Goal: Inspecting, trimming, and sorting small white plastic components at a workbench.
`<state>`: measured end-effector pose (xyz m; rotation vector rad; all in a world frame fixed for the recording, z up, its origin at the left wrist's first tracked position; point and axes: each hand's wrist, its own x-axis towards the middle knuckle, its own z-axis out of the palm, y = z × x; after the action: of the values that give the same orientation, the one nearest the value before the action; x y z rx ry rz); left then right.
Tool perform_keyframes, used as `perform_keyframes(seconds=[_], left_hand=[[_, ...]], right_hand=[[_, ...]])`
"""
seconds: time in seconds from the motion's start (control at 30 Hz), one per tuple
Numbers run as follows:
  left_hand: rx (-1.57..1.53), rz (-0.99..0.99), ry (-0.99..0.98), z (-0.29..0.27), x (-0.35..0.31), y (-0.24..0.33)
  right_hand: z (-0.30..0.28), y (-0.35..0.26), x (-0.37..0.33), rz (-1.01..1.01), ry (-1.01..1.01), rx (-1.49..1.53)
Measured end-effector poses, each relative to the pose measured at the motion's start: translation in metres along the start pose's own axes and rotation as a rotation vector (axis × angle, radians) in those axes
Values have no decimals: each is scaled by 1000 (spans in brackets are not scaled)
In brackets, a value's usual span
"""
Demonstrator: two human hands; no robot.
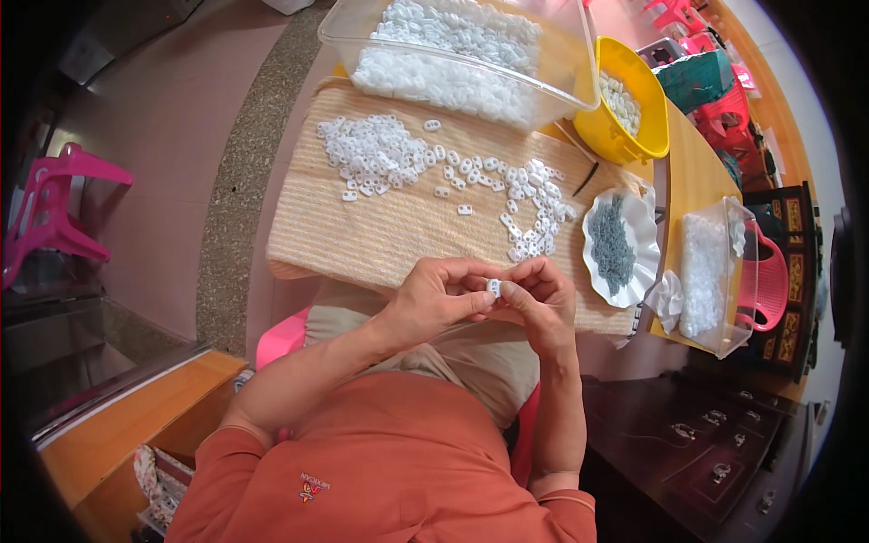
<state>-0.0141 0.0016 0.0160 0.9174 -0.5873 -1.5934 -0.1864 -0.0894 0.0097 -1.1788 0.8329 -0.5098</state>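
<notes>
Just past the table's front edge, a small white plastic piece with dark holes [494, 287] is pinched between my hands. My left hand [439, 299] grips it from one side with thumb and forefinger. From the other side, the thumb and fingers of my right hand [541, 297] close on it. On the striped cloth [425, 226] lie a large heap of white two-hole pieces [376, 154] and a looser cluster [541, 213] nearer my right hand. A white wavy-rimmed dish [644, 237] to the right holds many tiny grey parts [612, 244], too small to name.
A clear bin [566, 77] of white pieces stands at the back, beside a yellow basket [659, 136]. A thin dark-tipped tool [587, 176] lies near them. Another clear box [738, 317] sits far right; a pink stool [54, 213] stands on the floor at left.
</notes>
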Motion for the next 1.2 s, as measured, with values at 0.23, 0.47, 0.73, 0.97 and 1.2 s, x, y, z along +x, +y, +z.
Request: perform_keyframes(seconds=[0.23, 0.47, 0.73, 0.97, 1.2], left_hand=[[40, -32, 10, 0, 0, 0], [128, -7, 41, 0, 0, -4], [78, -21, 17, 0, 0, -4], [21, -51, -24, 0, 0, -8], [-7, -16, -3, -3, 0, -9]], right_hand=[[8, -2, -3, -76, -18, 24], [5, 4, -4, -80, 13, -124], [7, 4, -4, -45, 9, 50], [0, 10, -5, -35, -33, 68], [5, 3, -5, -8, -32, 128]])
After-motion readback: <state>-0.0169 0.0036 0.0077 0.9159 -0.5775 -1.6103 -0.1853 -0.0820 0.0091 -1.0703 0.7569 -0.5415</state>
